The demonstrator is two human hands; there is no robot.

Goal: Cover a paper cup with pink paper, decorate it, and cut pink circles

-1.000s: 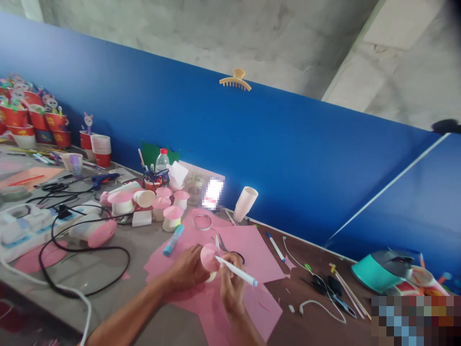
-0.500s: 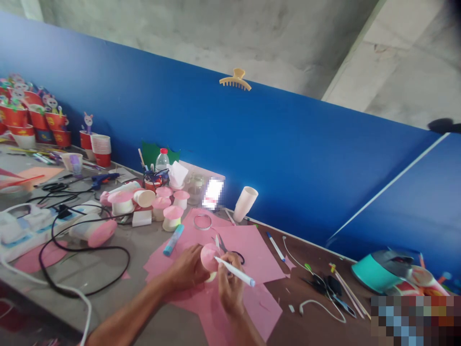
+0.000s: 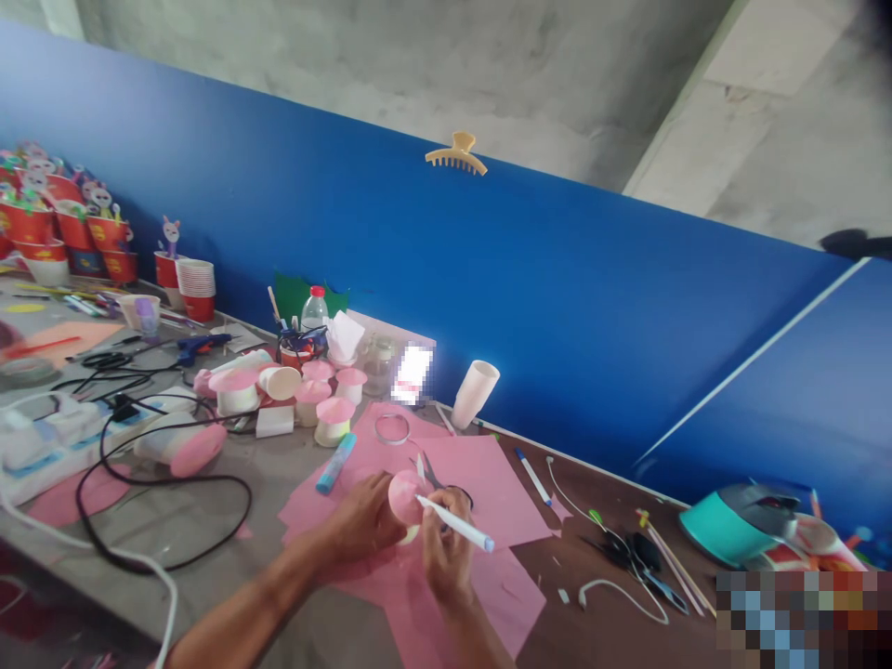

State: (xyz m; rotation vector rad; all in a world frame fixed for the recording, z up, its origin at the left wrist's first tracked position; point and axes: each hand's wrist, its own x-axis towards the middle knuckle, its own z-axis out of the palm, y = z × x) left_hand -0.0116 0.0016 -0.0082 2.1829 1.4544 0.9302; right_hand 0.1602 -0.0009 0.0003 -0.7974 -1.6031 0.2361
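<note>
My left hand grips a small paper cup topped with a round pink paper cap, held just above pink paper sheets. My right hand holds a white marker with a blue end, its tip touching the pink cap. Scissors lie on the pink paper right behind the cap. A blue glue stick lies left of my hands, and a clear tape ring sits beyond it.
Several finished pink-capped cups stand at the middle left, with a white cup stack against the blue wall. Black cables loop across the left of the table. Pens, scissors and sticks lie at the right beside a teal device.
My hands stay almost still; the marker shifts slightly on the pink cap. At the far left edge, an orange sheet moves a little.
</note>
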